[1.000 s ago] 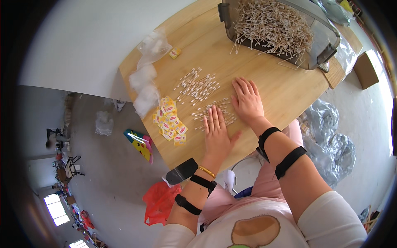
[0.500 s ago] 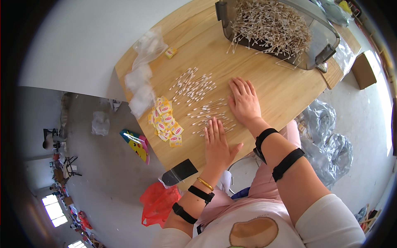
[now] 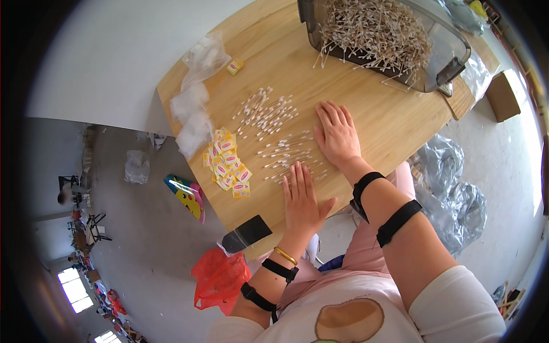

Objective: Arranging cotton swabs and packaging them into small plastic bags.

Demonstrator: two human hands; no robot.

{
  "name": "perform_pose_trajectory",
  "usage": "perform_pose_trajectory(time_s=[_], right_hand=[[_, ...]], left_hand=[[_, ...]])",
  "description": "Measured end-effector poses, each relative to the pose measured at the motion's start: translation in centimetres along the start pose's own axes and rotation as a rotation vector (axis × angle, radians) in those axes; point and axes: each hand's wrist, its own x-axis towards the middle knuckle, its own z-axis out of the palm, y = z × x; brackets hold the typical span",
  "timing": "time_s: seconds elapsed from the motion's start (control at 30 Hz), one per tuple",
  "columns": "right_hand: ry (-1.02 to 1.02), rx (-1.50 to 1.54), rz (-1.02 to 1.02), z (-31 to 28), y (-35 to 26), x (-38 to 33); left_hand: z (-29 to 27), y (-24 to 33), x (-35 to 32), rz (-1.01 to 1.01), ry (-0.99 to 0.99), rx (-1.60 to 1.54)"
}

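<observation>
My left hand (image 3: 301, 201) lies flat near the table's front edge, palm down, fingers stretched out. Its fingertips reach the nearer group of cotton swabs (image 3: 285, 153), and some swab ends show beside them. Farther right, my right hand (image 3: 338, 136) rests palm down on the bare wood, its fingers extended, holding nothing. A second, denser group of cotton swabs (image 3: 267, 113) lies just beyond, left of my right hand. Left of the swabs is a heap of small yellow-and-white packets (image 3: 227, 163). What is under my palms is hidden.
A grey translucent bin (image 3: 443, 43) heaped with cotton swabs stands at the far right of the wooden table (image 3: 394, 123). Clear bags with white fluff (image 3: 191, 108) line the left edge. A black flat piece (image 3: 247, 233) lies at the front-left corner, above a red bag (image 3: 218, 277).
The whole view has shifted slightly, moving the table and its contents a little up in the picture. Both hands stay flat in about the same places.
</observation>
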Motion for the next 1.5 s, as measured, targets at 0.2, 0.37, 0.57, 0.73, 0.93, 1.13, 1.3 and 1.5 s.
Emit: perform_pose_trajectory(time_s=[0.2, 0.37, 0.57, 0.73, 0.93, 1.13, 1.3, 1.5], right_hand=[[0.005, -0.005, -0.007, 0.1, 0.1, -0.1], [0.013, -0.008, -0.007, 0.1, 0.2, -0.1], [-0.006, -0.012, -0.015, -0.1, 0.5, 0.1], [-0.002, 0.072, -0.001, 0.0, 0.4, 0.6], [-0.009, 0.347, 0.047, 0.1, -0.4, -0.3], [-0.064, 0.452, 0.052, -0.4, 3.5, -1.6], [-0.092, 0.435, 0.056, -2.6, 3.5, -5.6], [-0.113, 0.368, -0.03, -4.5, 2.7, -9.5]], left_hand=[[-0.3, -0.1, 1.2, -0.021, 0.029, 0.094], [-0.2, -0.4, 1.2, -0.015, 0.034, 0.034], [-0.2, -0.5, 0.7, -0.06, 0.135, -0.092], [-0.8, -1.4, 0.7, -0.075, 0.114, -0.114], [-2.9, -3.9, -2.5, -0.165, 0.324, -0.198], [-3.3, -5.7, -8.3, -0.282, 0.321, -0.249], [-2.4, -5.8, -12.4, -0.375, 0.455, -0.284], [-1.5, -6.9, -14.0, -0.313, 0.549, -0.359]])
